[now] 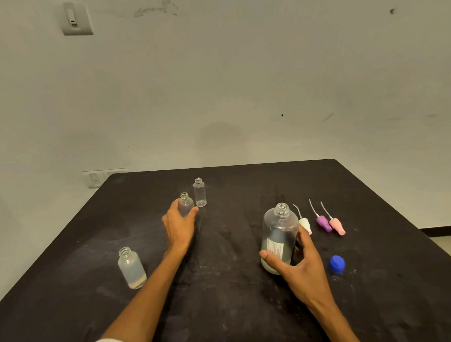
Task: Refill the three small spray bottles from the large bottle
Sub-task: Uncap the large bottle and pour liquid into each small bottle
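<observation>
We hold the large clear labelled bottle [279,238] in right-hand fingers [305,241], left fingers [192,211] round a small clear uncapped bottle [186,203]; we judge both mouths should meet before tilting slowly.

a black desk [226,314] stands against a pale wall [240,78]. the left hand [179,227] curls round a small open bottle [186,203] near the middle of the desk. just beyond it to the right stands a second small bottle [200,192], upright and uncapped. a third small bottle [131,267] stands near left, uncapped, with a little liquid at the bottom. the right hand [301,265] grips the large bottle [279,237], upright and open. a blue cap [337,263] lies right of it. farther off lie three spray tops: white [304,224], purple [323,222] and pink [337,225].
</observation>
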